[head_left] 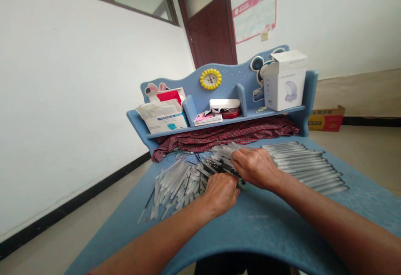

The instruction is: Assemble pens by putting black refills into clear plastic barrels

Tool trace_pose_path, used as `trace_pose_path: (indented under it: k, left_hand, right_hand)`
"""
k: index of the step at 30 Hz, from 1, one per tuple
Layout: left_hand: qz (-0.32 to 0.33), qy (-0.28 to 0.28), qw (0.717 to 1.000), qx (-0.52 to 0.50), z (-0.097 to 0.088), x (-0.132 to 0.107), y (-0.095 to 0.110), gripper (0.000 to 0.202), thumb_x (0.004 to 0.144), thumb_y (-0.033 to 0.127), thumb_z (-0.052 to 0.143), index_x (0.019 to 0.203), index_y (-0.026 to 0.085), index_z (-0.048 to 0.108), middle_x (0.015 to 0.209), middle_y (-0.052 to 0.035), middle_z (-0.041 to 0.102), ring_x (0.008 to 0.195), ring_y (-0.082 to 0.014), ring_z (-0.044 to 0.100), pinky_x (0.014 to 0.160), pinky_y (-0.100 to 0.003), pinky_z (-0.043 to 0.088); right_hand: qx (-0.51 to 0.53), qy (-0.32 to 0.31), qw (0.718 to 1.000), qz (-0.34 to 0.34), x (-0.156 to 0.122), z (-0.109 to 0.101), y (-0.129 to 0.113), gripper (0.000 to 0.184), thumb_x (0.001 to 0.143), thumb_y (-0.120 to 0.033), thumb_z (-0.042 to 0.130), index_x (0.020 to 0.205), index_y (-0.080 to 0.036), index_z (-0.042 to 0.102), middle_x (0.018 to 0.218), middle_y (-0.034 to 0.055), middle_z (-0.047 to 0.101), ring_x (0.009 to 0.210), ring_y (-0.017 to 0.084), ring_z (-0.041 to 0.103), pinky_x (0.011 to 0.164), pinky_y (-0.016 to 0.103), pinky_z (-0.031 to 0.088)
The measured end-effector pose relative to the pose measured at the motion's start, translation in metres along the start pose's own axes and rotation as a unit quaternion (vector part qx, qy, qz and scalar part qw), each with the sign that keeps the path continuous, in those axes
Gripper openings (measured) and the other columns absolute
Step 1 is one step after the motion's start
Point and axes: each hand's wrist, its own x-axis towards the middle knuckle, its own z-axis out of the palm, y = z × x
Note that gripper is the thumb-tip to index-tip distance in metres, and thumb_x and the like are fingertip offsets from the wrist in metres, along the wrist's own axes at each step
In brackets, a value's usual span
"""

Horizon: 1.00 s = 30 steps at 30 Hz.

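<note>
Both my hands rest on a loose heap of clear plastic tubes and thin black rods [184, 179] on a blue desk [263, 225]. My left hand [221, 191] is curled with its fingers closed at the heap's right edge; what they pinch is hidden. My right hand [255, 167] lies just beyond it, fingers bent down and pressed onto the tubes and black rods. To the right of my right hand lies a neat row of clear tubes [305, 166] side by side.
A blue shelf [232, 118] stands at the desk's back with a white box [285, 81], a flat white case [224, 104], books and packets [164, 114]. Red checked cloth [225, 135] lies under it. A cardboard box [326, 118] sits on the floor at right.
</note>
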Motion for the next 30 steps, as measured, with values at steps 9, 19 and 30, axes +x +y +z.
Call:
trace_pose_path:
  k: [9, 19, 30]
  left_hand:
    - [-0.039, 0.060, 0.963, -0.262, -0.005, 0.007, -0.018, 0.007, 0.071, 0.017, 0.059, 0.070, 0.015, 0.065, 0.067, -0.0057, 0.067, 0.067, -0.0213, 0.063, 0.059, -0.027, 0.040]
    - [-0.120, 0.051, 0.637, -0.760, -0.016, -0.007, -0.050, 0.029, 0.062, 0.031, 0.077, 0.075, 0.012, 0.061, 0.061, -0.0005, 0.059, 0.043, -0.0026, 0.037, 0.043, -0.018, 0.017]
    - [-0.141, 0.093, 0.595, -0.786, -0.017, -0.009, -0.045, 0.020, 0.061, 0.020, 0.075, 0.077, 0.010, 0.070, 0.061, -0.0026, 0.062, 0.046, -0.0035, 0.044, 0.045, -0.018, 0.022]
  right_hand:
    - [0.000, 0.020, 1.000, -0.011, -0.002, 0.003, -0.001, 0.017, 0.085, -0.020, 0.053, 0.070, -0.018, 0.061, 0.064, 0.0008, 0.062, 0.051, 0.011, 0.048, 0.052, 0.030, 0.016]
    - [0.017, 0.040, 0.998, -0.043, -0.007, 0.010, -0.004, 0.023, 0.091, -0.022, 0.046, 0.072, -0.019, 0.059, 0.062, -0.0005, 0.059, 0.051, 0.011, 0.048, 0.052, 0.029, 0.021]
    - [0.020, 0.030, 0.996, -0.076, -0.007, 0.009, -0.004, 0.024, 0.092, -0.022, 0.045, 0.076, -0.018, 0.061, 0.062, 0.0005, 0.058, 0.050, 0.011, 0.047, 0.050, 0.026, 0.024]
